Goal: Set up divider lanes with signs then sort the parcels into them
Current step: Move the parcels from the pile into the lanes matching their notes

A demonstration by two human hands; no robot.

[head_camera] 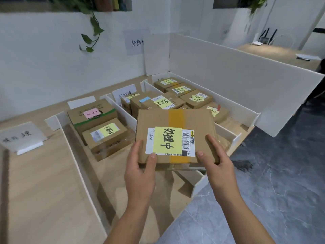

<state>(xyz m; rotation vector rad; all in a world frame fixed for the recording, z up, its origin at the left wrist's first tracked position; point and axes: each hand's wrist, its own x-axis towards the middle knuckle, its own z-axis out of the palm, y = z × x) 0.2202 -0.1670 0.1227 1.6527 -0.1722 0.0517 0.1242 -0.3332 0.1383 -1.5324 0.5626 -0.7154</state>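
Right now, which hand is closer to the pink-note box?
Left. The left hand holds the parcel on the side facing the pink-note box; the right hand holds its far side.

left lane (44,187): bare wood, only a sign (22,136) at far end. second lane (112,176): two parcels (105,136) at the back, near half open. low white dividers (80,166) walled each lane. held parcel (156,120) hung above the middle. right lanes (234,123) packed with more parcels (196,98); tall white board (246,81) beyond.

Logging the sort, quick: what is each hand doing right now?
The left hand grips the parcel at its near left corner, thumb on top.
The right hand grips the same parcel at its right edge.
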